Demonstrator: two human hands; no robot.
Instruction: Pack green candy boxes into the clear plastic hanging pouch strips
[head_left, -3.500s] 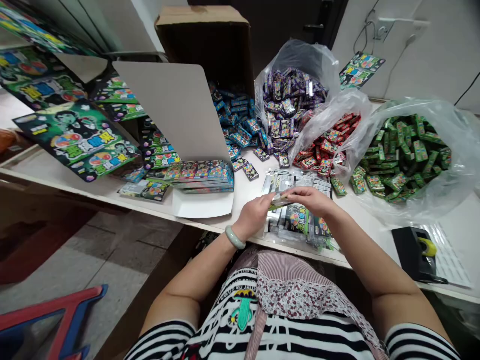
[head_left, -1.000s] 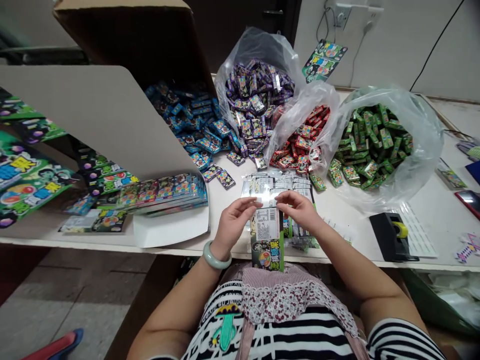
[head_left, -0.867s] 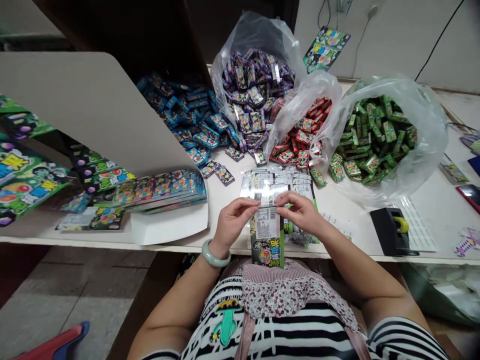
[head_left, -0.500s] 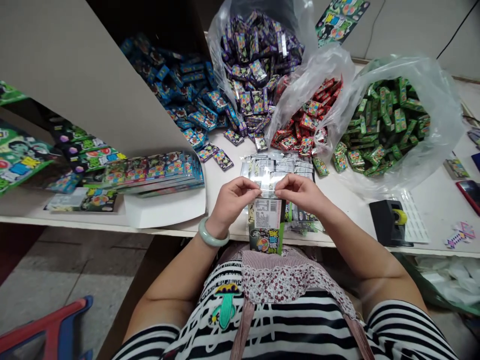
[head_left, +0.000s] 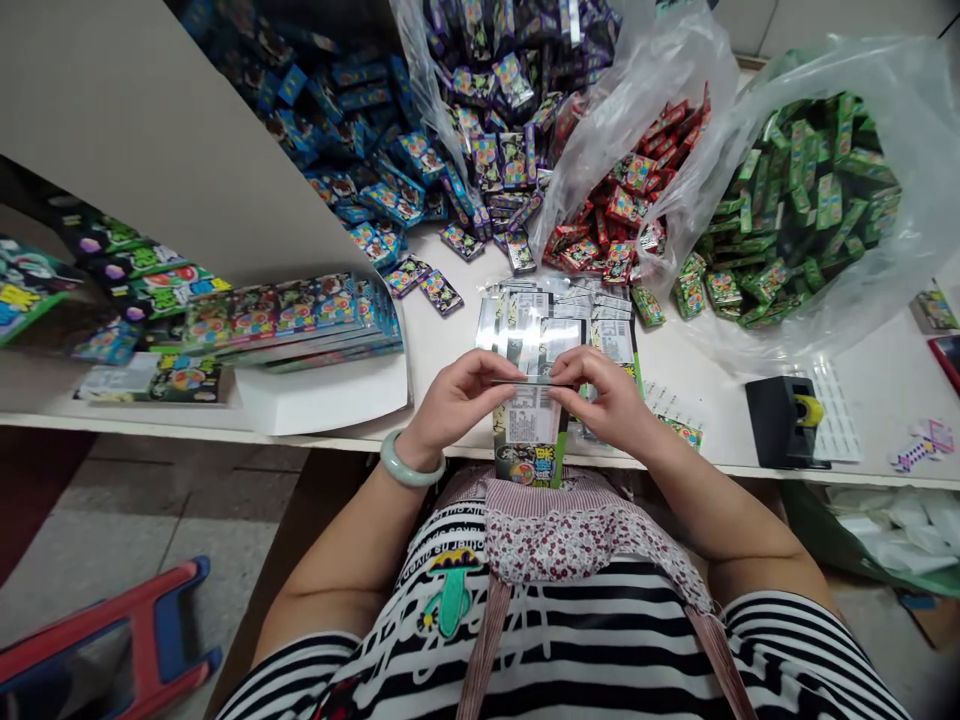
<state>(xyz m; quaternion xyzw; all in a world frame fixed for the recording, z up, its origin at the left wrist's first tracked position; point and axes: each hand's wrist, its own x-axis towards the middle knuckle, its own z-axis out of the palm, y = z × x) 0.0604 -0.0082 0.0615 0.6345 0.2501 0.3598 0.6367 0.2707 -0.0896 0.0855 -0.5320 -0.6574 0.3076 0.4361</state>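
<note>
Head view, narrow green-and-silver printed foil pouch [head_left: 529, 440] upright, long axis vertical, mouth up, above white table edge [head_left: 315, 440], left hand [head_left: 457, 400] and right hand [head_left: 611, 400] fingers pinched on its top corners.

Both hands meeting at centre: left hand [head_left: 455, 400] and right hand [head_left: 609, 398] pinching with fingertips, forearms converging, elbows bending outward.

The white counter [head_left: 450, 345] carries loose blue packets [head_left: 375, 190], three bags of packets, a pouch stack [head_left: 570, 325] and a tape dispenser [head_left: 784, 435].
</note>
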